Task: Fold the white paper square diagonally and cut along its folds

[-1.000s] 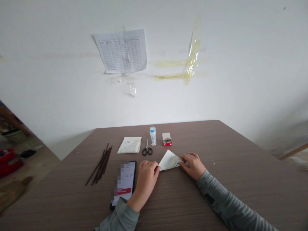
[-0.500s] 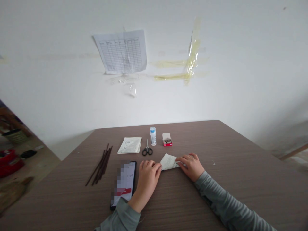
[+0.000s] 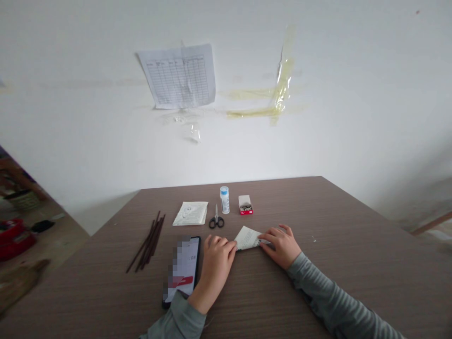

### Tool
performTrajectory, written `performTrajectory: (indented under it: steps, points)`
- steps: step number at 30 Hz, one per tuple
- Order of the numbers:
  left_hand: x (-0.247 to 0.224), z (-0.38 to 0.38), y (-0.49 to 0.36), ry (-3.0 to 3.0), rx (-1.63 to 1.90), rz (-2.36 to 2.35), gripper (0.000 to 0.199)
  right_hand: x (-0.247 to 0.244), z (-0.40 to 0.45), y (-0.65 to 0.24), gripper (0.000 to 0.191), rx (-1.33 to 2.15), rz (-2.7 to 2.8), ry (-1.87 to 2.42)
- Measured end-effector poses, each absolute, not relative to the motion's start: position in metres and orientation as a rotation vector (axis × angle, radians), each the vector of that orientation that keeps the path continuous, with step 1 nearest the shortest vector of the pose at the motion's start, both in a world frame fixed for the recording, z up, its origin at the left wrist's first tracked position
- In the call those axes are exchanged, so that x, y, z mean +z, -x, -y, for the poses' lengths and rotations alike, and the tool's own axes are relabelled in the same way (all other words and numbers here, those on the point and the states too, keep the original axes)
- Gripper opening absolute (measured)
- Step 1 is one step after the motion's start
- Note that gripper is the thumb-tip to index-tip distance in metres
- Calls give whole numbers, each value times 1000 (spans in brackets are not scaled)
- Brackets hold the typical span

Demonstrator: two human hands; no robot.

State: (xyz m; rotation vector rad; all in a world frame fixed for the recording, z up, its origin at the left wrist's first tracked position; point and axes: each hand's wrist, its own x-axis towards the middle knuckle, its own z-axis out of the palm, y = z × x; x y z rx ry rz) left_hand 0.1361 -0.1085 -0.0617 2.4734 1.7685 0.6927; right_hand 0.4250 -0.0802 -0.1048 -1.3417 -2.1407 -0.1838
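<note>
Your left hand [image 3: 217, 254] pinches the left corner of the folded, off-white printed paper [image 3: 246, 238] on the brown wood-grain surface [image 3: 254, 301]. Your right hand [image 3: 283, 246] lays fingers over its right end; whether they pinch is unclear. Folding appears underway; creasing next likely requires aligned edges.

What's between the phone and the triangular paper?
In the head view, the left hand, its fingers touching the left corner of the paper.

Phone [image 3: 186, 264], scissors [image 3: 216, 218], sticks [image 3: 151, 243] on brown table [image 3: 349, 245]
</note>
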Motion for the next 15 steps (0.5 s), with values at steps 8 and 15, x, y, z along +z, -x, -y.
performTrajectory:
  steps: [8, 15]
  points:
    - [-64, 108, -135, -2495, 629, -1768, 34, -103, 76, -423, 25, -219, 2177, 1402]
    - [-65, 109, -138, -2484, 698, -1813, 32, -99, 88, -413, 28, -181, 2125, 1448]
